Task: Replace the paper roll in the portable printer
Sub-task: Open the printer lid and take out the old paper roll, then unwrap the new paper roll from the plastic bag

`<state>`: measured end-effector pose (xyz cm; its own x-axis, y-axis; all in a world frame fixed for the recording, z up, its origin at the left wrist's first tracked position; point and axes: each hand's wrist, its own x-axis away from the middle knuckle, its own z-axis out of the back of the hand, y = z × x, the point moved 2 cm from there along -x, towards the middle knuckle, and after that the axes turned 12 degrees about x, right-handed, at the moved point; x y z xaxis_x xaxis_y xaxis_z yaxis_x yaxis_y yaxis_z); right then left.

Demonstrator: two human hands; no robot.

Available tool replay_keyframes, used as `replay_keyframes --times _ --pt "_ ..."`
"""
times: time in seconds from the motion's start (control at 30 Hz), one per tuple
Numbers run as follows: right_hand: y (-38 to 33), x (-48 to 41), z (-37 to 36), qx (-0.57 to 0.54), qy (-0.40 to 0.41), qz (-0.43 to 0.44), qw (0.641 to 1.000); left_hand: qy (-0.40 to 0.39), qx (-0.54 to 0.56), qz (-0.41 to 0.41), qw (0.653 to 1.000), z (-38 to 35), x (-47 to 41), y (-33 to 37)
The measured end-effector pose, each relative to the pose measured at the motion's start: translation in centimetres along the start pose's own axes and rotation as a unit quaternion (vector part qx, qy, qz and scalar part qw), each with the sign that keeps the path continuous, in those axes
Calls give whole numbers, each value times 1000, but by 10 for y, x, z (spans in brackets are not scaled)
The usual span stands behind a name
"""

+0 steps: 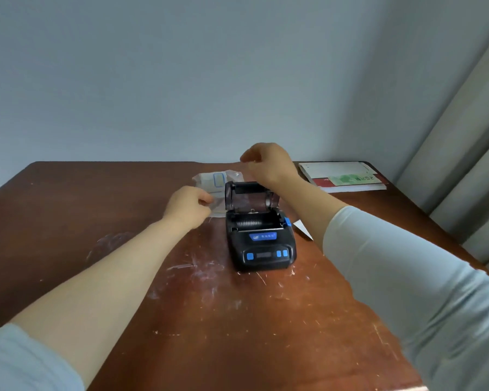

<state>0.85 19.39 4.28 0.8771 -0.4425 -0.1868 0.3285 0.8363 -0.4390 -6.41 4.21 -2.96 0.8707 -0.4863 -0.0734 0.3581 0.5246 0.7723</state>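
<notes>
Printer [261, 239]: black portable unit sitting near the middle of the table, front facing the person; it is showing a blue badge on top and blue buttons flanking a small dark display.
Lid [250, 196]: smoky translucent cover standing open and upright at the back of the printer, exposing the paper bay.
Paper bay [253, 221]: dark ribbed hollow lying open under the lid; no roll is showing inside it.
Latch [287, 221]: small blue tab sticking out on the printer's right side.
Wrapped pack [216, 182]: white bundle in clear plastic with a blue-edged label, lying just behind and to the left of the printer; whether it is holding a roll cannot be told.
Left hand [188, 206]: fingers are pinching a clear, crinkled edge of plastic wrap beside the lid, so the grip is closed narrow on the wrap.
Right hand [267, 162]: hovering above and behind the lid with fingers curled loosely downward; whether it is gripping anything cannot be told.
Table [124, 277]: reddish-brown wooden top, scuffed with pale scratches in front of the printer.
Papers [342, 176]: white, red and green stack lying at the far right corner, well apart from the printer.
Paper scrap [302, 228]: white corner peeking out beside the right forearm.
</notes>
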Motion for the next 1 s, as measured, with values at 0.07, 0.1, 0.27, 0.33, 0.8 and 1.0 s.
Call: replay_keyframes --times 0.07,0.1,0.27,0.33,0.8,1.0 --pt "-12 -9 -5 23 -24 15 999 -63 -48 -2 997 -4 -1 -4" --pt "-17 -12 -8 29 -34 17 999 -90 -67 -5 994 -5 -1 -7" --pt "-38 -16 -25 61 -76 41 994 -127 -173 -46 976 -7 -5 -15" --pt "-44 -14 -30 62 -83 49 993 -117 -201 -66 970 -5 -5 -16" --pt "-68 27 -49 189 -144 146 960 -32 4 -12 999 41 20 -15" --pt "-83 35 -50 253 -99 174 947 -19 125 -26 992 74 25 0"
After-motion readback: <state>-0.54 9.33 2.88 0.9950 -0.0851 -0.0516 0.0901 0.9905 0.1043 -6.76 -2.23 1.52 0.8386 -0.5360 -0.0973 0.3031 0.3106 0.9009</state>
